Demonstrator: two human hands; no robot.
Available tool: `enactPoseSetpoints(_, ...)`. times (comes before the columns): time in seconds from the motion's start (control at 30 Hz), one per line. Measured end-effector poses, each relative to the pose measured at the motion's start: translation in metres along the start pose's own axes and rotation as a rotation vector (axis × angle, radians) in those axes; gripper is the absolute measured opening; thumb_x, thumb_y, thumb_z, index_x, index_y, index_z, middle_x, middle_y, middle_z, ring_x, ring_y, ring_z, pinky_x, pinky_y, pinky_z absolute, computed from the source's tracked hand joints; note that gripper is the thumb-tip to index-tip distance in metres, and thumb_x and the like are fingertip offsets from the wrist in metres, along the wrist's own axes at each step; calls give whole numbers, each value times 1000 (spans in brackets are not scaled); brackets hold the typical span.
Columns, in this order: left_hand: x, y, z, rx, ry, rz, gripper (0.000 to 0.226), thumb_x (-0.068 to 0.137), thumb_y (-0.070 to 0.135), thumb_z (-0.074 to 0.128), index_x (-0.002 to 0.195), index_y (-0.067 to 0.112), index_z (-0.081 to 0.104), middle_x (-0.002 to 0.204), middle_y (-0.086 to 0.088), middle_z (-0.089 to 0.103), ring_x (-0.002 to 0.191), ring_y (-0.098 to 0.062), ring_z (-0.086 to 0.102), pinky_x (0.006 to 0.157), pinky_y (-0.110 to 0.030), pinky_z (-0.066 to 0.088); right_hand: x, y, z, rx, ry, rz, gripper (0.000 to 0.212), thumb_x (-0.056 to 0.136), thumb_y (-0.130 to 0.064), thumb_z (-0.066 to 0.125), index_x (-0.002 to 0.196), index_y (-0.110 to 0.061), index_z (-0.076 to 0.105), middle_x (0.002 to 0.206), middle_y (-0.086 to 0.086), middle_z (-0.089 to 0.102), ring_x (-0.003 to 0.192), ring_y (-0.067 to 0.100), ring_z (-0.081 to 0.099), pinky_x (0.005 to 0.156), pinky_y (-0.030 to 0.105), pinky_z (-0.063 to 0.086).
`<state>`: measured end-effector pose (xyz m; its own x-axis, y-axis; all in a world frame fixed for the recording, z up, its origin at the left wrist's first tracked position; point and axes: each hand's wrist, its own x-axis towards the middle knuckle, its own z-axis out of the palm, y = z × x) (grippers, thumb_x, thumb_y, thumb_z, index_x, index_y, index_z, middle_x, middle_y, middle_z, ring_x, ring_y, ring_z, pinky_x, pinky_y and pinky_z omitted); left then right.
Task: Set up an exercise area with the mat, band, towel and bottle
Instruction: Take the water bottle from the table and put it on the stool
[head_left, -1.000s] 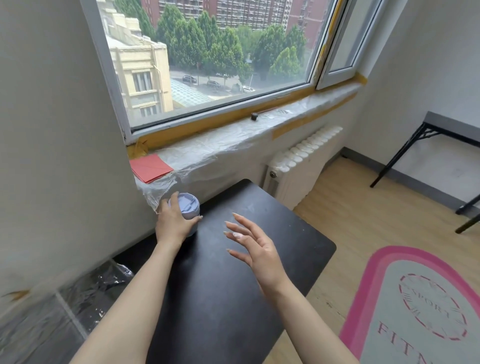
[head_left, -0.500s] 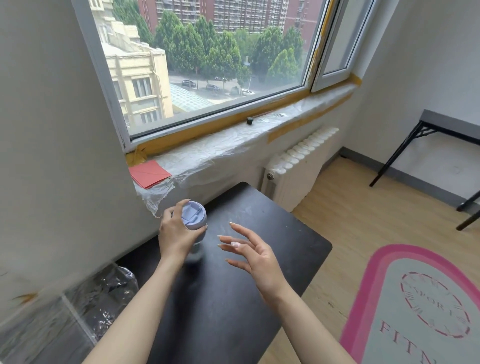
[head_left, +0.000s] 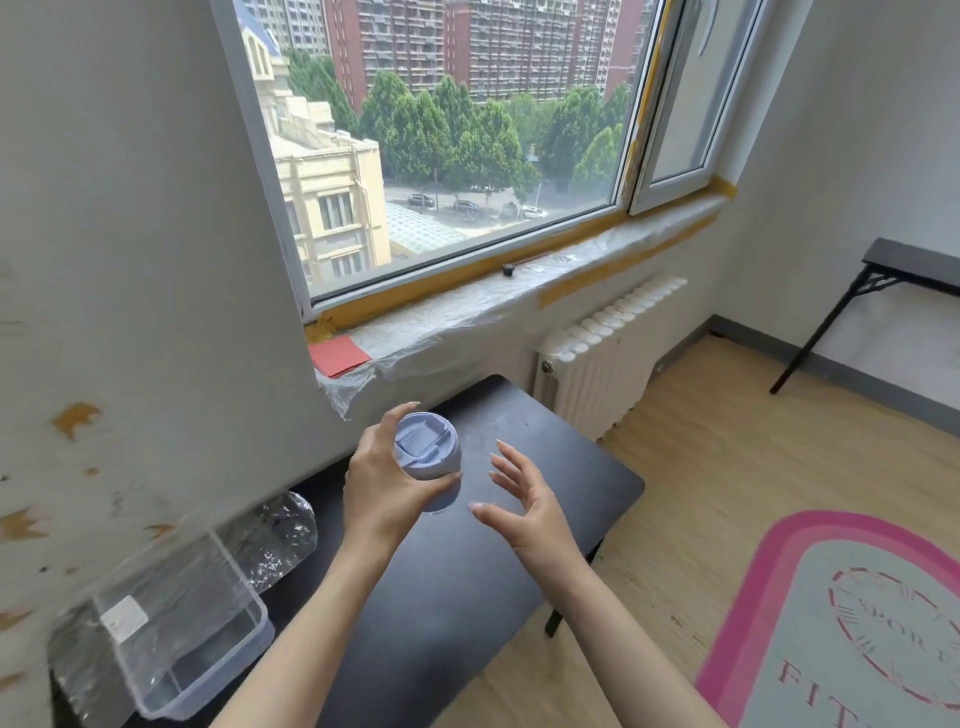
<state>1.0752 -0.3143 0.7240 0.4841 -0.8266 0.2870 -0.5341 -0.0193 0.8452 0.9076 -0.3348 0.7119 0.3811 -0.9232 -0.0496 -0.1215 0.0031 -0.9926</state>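
Left hand (head_left: 384, 483) wraps the bottle (head_left: 428, 457) by its side, lid up, over the desk (head_left: 467, 597). Likely a carry grip to keep it upright. Right hand (head_left: 524, 499) is open, fingers spread just beside it, not touching, probably ready to steady it. Can't tell if the base clears the desk. Mat (head_left: 831, 623) lies on the floor to the right, cut off by the frame. Band and towel not in view.

We see soft, bright daylight coming through the window (head_left: 441, 156), which leaves a pale sheen on the black table (head_left: 550, 436). Wide-angle bending curves the window frame (head_left: 262, 171), and the clear box (head_left: 182, 623) at lower left looks blurred.
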Motion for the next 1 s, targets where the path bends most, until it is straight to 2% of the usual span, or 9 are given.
enactPoseSetpoints(0.1,-35,23,-10,17,-14,-1,80,44,40,82,118,45,52,105,14,58,95,-6,57,81,-26,49,-27,-5,-13,-55,-33,-50,76,77,-24,79,137,-43,36,143,-15,42,133,-1,37,105,26,40)
enactPoseSetpoints(0.2,-78,52,-19,35,-20,17,80,44,38,82,117,47,52,105,16,59,94,2,56,77,-19,47,-63,-12,-27,-118,-96,-98,90,68,-37,84,140,-45,32,144,-20,38,134,-5,33,107,27,38)
enactPoseSetpoints(0.27,-109,72,-21,40,-2,26,79,45,37,82,116,47,52,107,18,59,94,4,56,77,-19,47,-89,-15,-39,-125,-143,-127,94,66,-38,86,141,-46,30,144,-21,38,135,-6,33,108,26,37)
enactPoseSetpoints(0.4,-171,108,-18,53,40,35,77,46,35,85,115,45,53,107,17,58,95,1,57,83,-27,50,-140,-21,-66,-149,-225,-192,92,67,-32,86,141,-44,32,142,-24,42,132,-10,35,109,31,38)
enactPoseSetpoints(0.53,-243,145,-8,22,82,41,77,45,33,86,115,43,56,107,16,59,98,0,58,85,-33,52,-203,-25,-96,-148,-305,-277,88,64,-37,83,138,-44,37,137,-25,49,131,-5,40,105,34,41)
enactPoseSetpoints(0.67,-321,187,7,-2,108,21,76,44,41,87,114,42,56,106,15,62,98,-3,61,84,-34,54,-268,-23,-132,-85,-330,-287,85,60,-30,79,135,-38,41,129,-15,58,122,0,52,97,23,47)
enactPoseSetpoints(0.83,-402,225,22,-3,131,-1,78,46,34,91,115,41,55,103,19,61,97,0,60,84,-33,54,-338,-12,-170,-75,-322,-276,80,69,-2,80,137,-25,45,122,-13,64,113,1,58,86,12,45)
enactPoseSetpoints(1.0,-458,247,32,27,73,7,79,47,35,90,117,43,54,106,16,61,98,1,59,84,-31,53,-394,1,-197,-54,-282,-311,76,67,0,80,132,-28,51,121,-12,65,113,10,60,86,17,48)
